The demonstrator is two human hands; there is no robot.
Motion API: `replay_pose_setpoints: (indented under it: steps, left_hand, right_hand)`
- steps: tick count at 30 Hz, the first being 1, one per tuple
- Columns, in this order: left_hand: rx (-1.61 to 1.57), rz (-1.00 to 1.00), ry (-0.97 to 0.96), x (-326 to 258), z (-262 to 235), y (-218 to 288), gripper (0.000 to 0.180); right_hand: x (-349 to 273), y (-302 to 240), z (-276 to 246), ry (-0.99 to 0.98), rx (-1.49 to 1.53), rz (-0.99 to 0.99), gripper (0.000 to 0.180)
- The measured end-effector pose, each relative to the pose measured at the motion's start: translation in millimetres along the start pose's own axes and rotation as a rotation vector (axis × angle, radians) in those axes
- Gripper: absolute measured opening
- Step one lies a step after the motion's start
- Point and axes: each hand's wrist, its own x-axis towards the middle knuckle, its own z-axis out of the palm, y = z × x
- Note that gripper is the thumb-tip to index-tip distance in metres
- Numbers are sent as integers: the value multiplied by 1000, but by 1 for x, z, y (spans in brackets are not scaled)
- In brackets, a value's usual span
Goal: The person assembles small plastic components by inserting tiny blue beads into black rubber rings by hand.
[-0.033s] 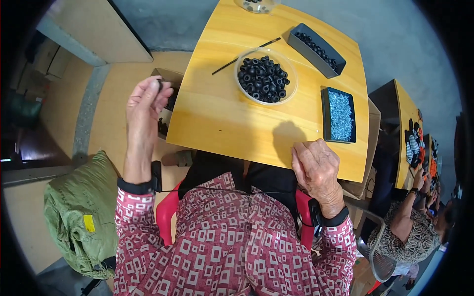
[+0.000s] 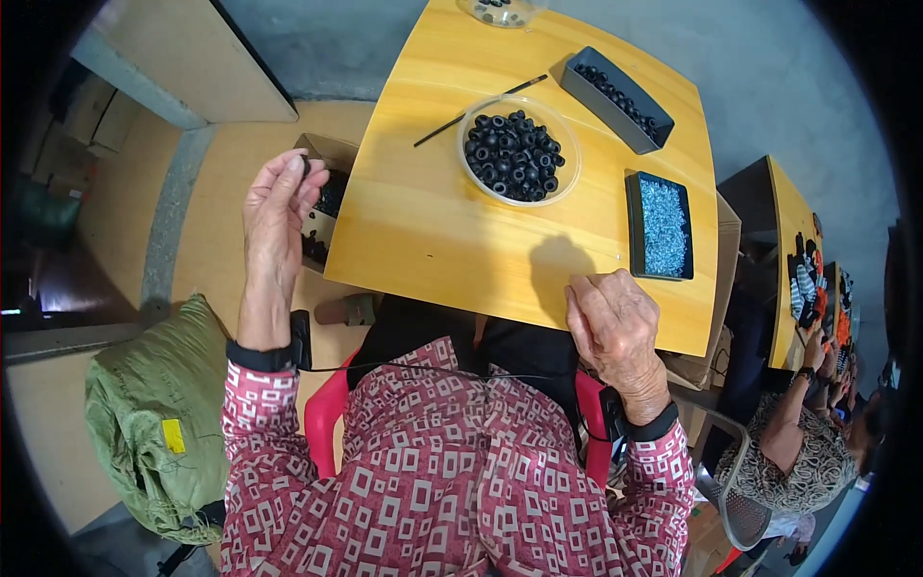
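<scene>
My left hand [image 2: 272, 204] is raised beyond the table's left edge, over a cardboard box. Its thumb and fingers pinch a small black ring-like piece [image 2: 307, 166], partly hidden by the fingertips. At the table's front edge rests my right hand [image 2: 618, 319], its fingers curled in; whether anything is inside them is hidden. Between the hands, farther back, a clear round tub [image 2: 577, 154] holds many black pieces with holes, like large beads. Right of it stands a dark tray of small light-blue beads [image 2: 663, 226].
On the yellow table [image 2: 404, 231], a thin black stick [image 2: 452, 127] lies behind the tub. A grey tray [image 2: 601, 99] of black pieces and another clear tub [image 2: 500, 13] stand farther back. The cardboard box [image 2: 332, 154] sits below left, a green sack [image 2: 159, 413] nearer. People work at right.
My left hand has shifted slightly left, still pinching the black piece, and more of the box shows beside it. My right hand has barely moved.
</scene>
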Motion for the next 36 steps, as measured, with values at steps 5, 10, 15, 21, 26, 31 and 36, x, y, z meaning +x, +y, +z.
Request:
replay_pose_setpoints:
  steps: [5, 10, 15, 21, 26, 31, 36]
  left_hand:
    - [140, -121, 162, 52, -55, -44, 28]
    - [297, -204, 155, 49, -65, -56, 38]
    - [284, 107, -92, 10, 7, -21, 25]
    - [630, 382, -421, -15, 84, 6, 22]
    - [1042, 764, -632, -14, 121, 6, 23]
    - [1117, 941, -721, -8, 133, -9, 26]
    - [1275, 952, -805, 2, 132, -19, 29]
  right_hand:
    - [10, -5, 1, -46, -20, -34, 24]
    - [9, -2, -2, -91, -20, -6, 23]
    - [7, -5, 4, -94, 41, 17, 19]
    - [5, -11, 3, -85, 381, 158, 16]
    - [-15, 3, -3, -139, 1609, 551, 91]
    - [-33, 16, 11, 40, 2102, 49, 109]
    - [-39, 14, 8, 146, 2204, -112, 108]
